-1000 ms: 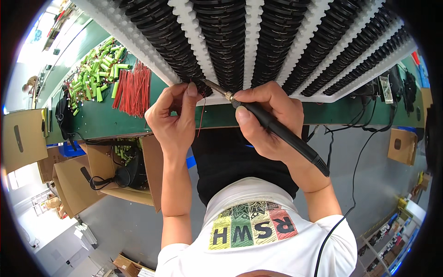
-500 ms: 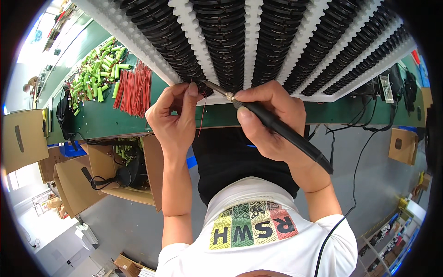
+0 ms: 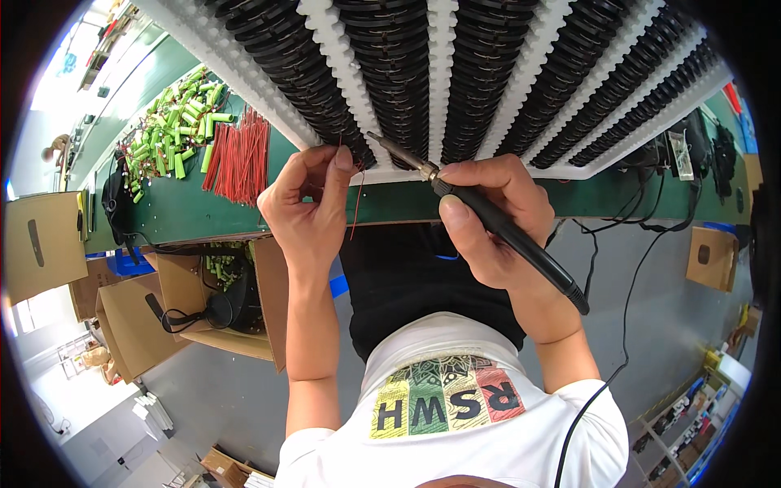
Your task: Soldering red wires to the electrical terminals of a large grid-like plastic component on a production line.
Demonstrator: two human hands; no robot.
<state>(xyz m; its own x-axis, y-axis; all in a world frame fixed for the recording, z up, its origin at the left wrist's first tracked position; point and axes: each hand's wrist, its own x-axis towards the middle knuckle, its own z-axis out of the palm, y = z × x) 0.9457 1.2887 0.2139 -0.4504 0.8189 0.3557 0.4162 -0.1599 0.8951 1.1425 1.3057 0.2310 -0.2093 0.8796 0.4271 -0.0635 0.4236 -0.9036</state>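
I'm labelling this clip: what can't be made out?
Head view:
Pinched stretch of red wire: hidden by the left hand.
Whether the soldering iron touches the black parts: too small to tell.
Far end of the white foam tray: cut off by the top edge.
Bottom of the cardboard box: hidden by a black item.

A soldering iron (image 3: 511,237), piled red wires (image 3: 242,163) and green workbench (image 3: 175,218) show an electronics workshop.

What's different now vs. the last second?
Right hand shifted right with the soldering iron, drawing its tip away from the left hand. Nothing visibly picked up or let go. Unchanged: left hand pinching the thin red wire at the lower edge of the white foam tray.
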